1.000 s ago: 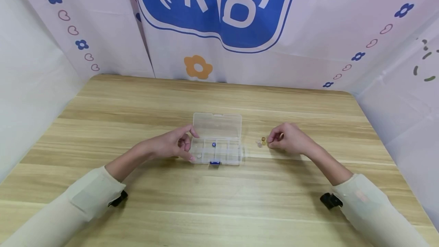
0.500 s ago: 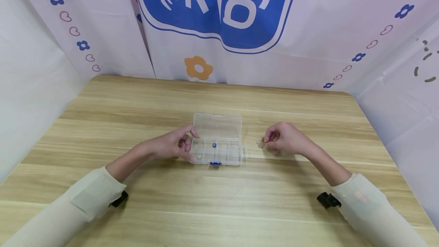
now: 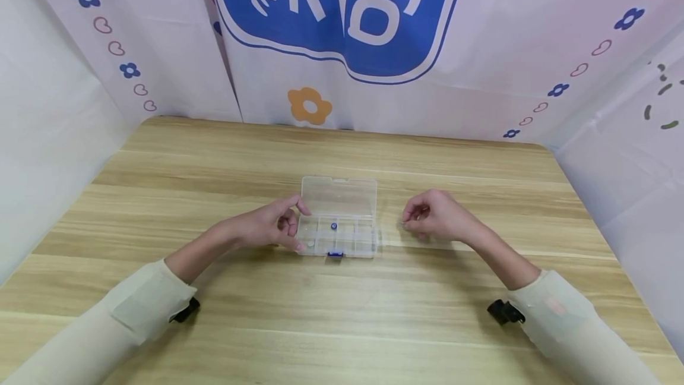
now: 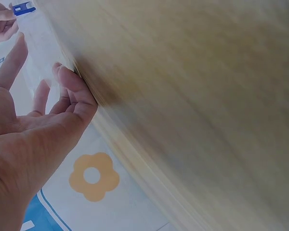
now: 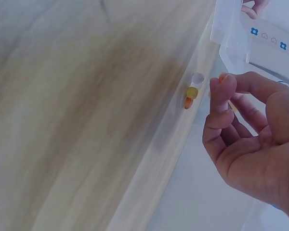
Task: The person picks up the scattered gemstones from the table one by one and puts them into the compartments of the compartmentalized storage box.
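Note:
A clear plastic compartment box (image 3: 346, 245), its lid raised, stands mid-table with a blue latch (image 3: 335, 254) at its front. My left hand (image 3: 267, 223) holds the box by its left end, the thumb at the front corner and the index finger at the back. Inside lie a blue bead (image 3: 333, 226) and a pale bead (image 3: 311, 244). My right hand (image 3: 438, 216) is right of the box with thumb and index fingertips together. Whether anything lies between them is hidden. Beside these fingertips sit a clear bead (image 5: 197, 78), a yellow bead (image 5: 191, 93) and an orange bead (image 5: 188, 102).
The wood-grain table (image 3: 342, 325) reaches back to a white printed cloth (image 3: 256, 88) hanging behind it. White sheets (image 3: 48, 106) hang at both sides. A black wrist device (image 3: 504, 312) shows beneath the right sleeve, with another device (image 3: 184, 310) under the left.
My right hand has shifted left over the beads, covering the yellow and orange ones in the head view. The left hand and the box have stayed put.

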